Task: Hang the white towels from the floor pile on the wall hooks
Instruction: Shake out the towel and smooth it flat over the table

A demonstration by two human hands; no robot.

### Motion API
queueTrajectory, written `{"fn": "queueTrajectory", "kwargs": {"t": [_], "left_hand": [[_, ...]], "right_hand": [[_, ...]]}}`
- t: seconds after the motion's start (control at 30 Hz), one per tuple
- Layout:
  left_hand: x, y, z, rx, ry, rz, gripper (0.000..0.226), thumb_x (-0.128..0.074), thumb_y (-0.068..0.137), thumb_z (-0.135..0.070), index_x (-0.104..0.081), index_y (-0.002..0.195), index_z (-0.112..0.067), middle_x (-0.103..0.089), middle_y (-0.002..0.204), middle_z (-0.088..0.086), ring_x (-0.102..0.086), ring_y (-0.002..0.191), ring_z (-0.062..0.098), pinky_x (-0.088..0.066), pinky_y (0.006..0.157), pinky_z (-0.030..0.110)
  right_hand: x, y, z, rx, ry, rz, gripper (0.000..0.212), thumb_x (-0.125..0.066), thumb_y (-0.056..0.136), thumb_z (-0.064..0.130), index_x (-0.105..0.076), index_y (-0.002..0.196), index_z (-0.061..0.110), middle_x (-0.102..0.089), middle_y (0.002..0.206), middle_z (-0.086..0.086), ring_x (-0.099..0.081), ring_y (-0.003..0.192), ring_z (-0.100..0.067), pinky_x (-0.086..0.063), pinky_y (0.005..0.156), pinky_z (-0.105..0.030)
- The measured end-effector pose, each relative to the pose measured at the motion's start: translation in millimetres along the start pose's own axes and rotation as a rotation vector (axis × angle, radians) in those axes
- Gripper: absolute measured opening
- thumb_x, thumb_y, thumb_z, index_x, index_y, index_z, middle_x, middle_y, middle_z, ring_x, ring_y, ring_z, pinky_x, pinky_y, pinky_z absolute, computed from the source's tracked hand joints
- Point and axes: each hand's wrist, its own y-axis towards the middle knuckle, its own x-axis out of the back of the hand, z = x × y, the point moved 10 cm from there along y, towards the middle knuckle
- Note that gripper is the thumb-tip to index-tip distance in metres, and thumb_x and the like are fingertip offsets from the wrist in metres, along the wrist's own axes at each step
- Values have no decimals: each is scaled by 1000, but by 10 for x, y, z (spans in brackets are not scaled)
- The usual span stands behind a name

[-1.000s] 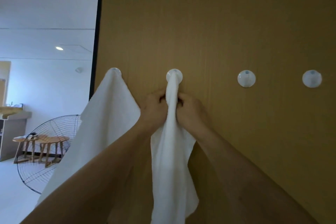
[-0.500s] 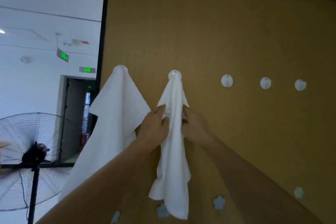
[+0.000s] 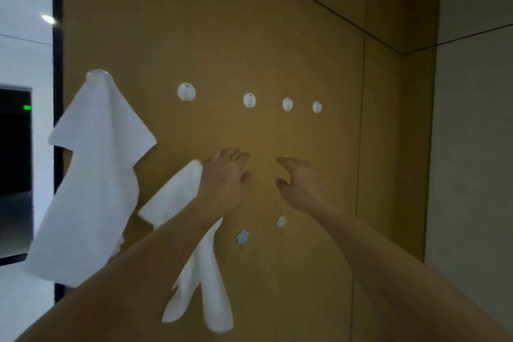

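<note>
Left hand (image 3: 226, 183) gripping white towel (image 3: 194, 253) hanging lengthwise downward, right hand (image 3: 298, 183) apart, fingers loose

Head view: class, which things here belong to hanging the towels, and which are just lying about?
Job: hung towel; second towel, beside the left hand; bare hooks; right hand, holding nothing.
Lying about: flower shapes on the wall; green light; ceiling lamp.
</note>
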Motion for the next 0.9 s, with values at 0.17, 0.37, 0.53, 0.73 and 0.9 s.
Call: {"fn": "queueTrajectory", "kwargs": {"t": [0.17,0.37,0.53,0.73,0.9], "left_hand": [[-441,-198,-1299,-94,-115,106,50,-51,93,-38,-48,142,-27,-47,146,0,-36,135,22,-33,110,40],[-1165,-888,-2346,-116,-126,366,54,-51,94,-42,-45,144,-22,-46,148,9,-37,137,32,-34,110,45],[-1404,-1448,-2656,-99,-217,442,54,-52,95,-39,-44,145,-21,-45,147,9,-36,136,31,-34,111,46],[-2000,-2516,-2025,16,-205,647,54,-51,96,-34,-43,147,-20,-45,146,11,-39,132,31,-38,107,44],[-2616,-3420,-1074,170,-166,792,49,-52,96,-28,-47,143,-13,-49,140,16,-43,126,33,-41,103,45]], "right_hand": [[733,-902,-984,-185,-216,21,60,-53,94,38,-35,150,28,-45,150,-1,-40,134,-31,-39,107,-46],[1004,-2455,-2269,-456,-276,194,64,-55,94,39,-32,152,24,-44,149,-10,-37,136,-35,-40,108,-48],[504,-3193,-2551,-519,-181,334,64,-57,95,35,-32,152,23,-46,147,-13,-41,133,-36,-42,106,-48],[-678,-3680,-2446,-485,-44,539,60,-56,95,39,-36,150,27,-53,138,-11,-50,124,-36,-47,100,-49],[-1946,-3956,-2154,-460,59,699,59,-59,92,36,-43,147,22,-61,127,-12,-57,114,-33,-52,94,-45]]}}
